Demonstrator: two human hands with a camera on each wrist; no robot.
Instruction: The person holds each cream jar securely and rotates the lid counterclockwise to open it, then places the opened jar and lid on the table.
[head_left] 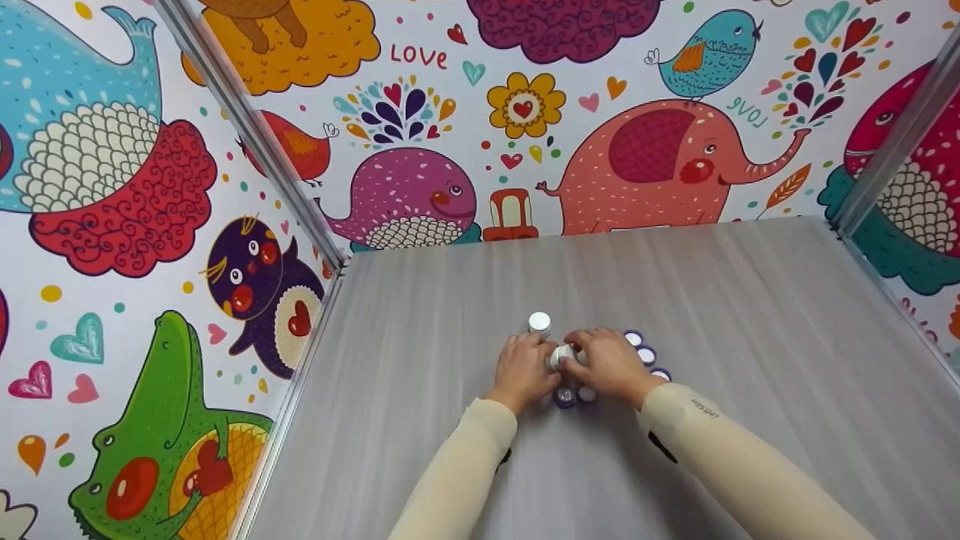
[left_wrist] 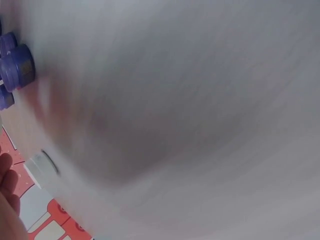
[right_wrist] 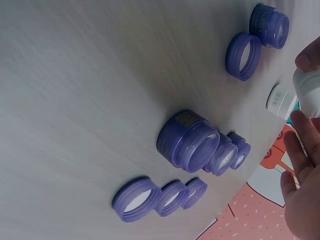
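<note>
Between my two hands is a small white jar (head_left: 559, 358), its pale round end showing in the head view. My left hand (head_left: 523, 373) grips it from the left, with part of the jar hidden behind the fingers. From the other side my right hand (head_left: 611, 364) pinches it; in the right wrist view the white jar (right_wrist: 307, 92) sits between thumb and fingers. Just beyond the hands stands another white jar (head_left: 539, 323). Close under the hands are an open purple jar (head_left: 565, 397) and an upturned purple lid (right_wrist: 243, 56).
Beside my right hand, several open purple jars (right_wrist: 187, 142) stand in a row, partly hidden by that hand in the head view. Upturned purple lids (right_wrist: 136, 200) with white insides line up alongside them. The grey tabletop (head_left: 420, 300) ends at a patterned wall (head_left: 517, 172).
</note>
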